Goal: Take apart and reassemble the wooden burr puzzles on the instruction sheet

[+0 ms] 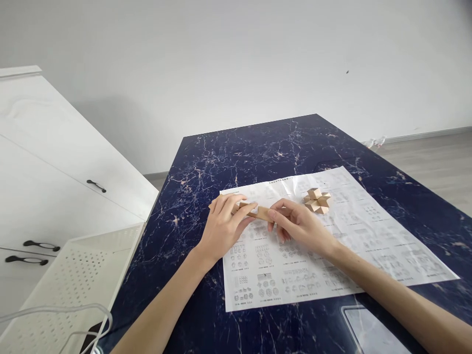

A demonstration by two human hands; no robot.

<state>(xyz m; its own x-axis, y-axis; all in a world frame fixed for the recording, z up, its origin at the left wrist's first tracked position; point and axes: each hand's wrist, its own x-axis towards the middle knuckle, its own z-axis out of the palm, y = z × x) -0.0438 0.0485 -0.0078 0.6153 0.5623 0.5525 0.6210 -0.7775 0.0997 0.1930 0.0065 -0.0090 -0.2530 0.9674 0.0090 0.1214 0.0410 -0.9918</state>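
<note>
Holds a wooden stick between both hands, over the left part of a printed paper sheet, closer to the left edge of the table than to the right one. Pinches the stick's right end between thumb and fingers of the right hand. Grasps the other end with the fingers of the left hand, draped over from above and hiding much of the wood; cannot tell whether to count one piece or several under them. Has a wooden star resting on the sheet just beside the right hand, toward the table's right edge and well short of its far edge. Expect a light, stiff feel, with smooth faces perhaps a little slippery and cut corners liable to chip if forced. Best to take hold by the flat sides near each end, with a gentle pinch, leaving the middle uncovered
</note>
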